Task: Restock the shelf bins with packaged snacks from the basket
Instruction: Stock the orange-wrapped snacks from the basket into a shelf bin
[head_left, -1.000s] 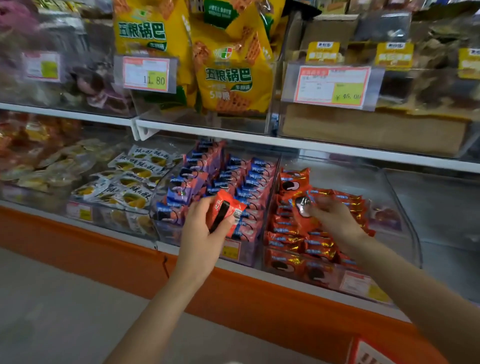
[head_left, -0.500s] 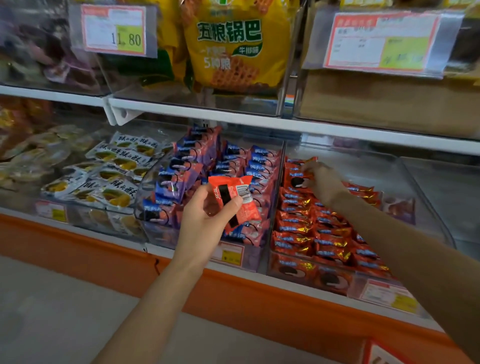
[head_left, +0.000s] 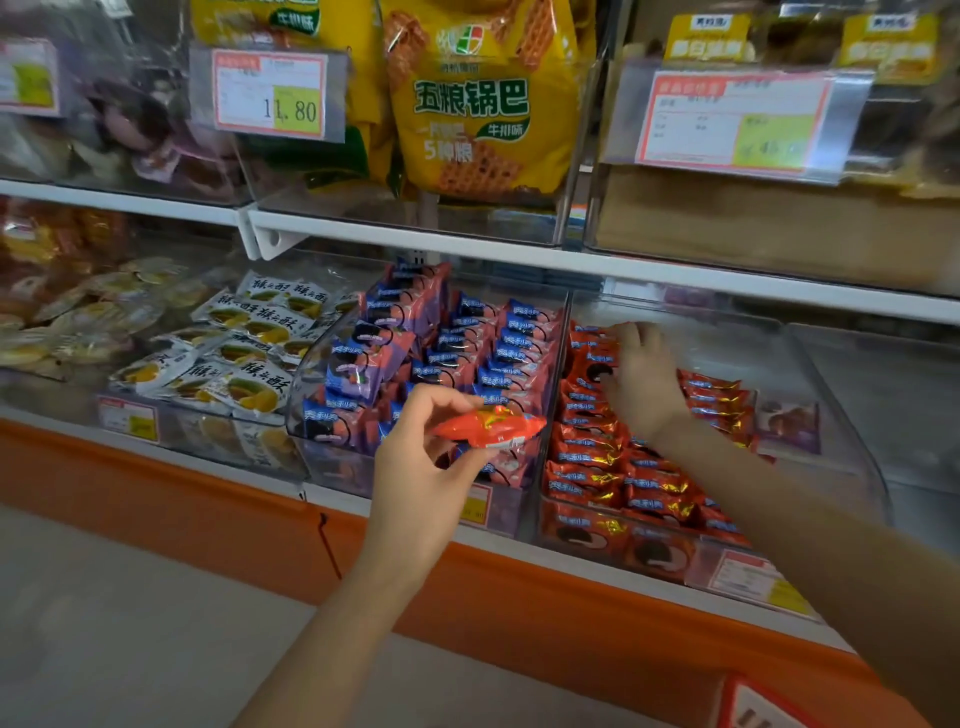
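Left hand (head_left: 423, 462) pinches the orange packet (head_left: 488, 427) — likely light, crushable, best held edgewise — right hand (head_left: 641, 382) flat-fingered in the bin's (head_left: 875, 470) back-left corner.

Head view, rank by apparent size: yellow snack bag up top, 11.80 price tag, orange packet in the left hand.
1. yellow snack bag, clearly largest.
2. 11.80 price tag.
3. orange packet, about as wide as the tag but thinner; seen edge-on, nearer the camera.

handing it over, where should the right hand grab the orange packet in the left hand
Pinch the free right end of the orange packet, coming from the right. It lies nearly level, and the left hand holds its left half, leaving that end sticking out.
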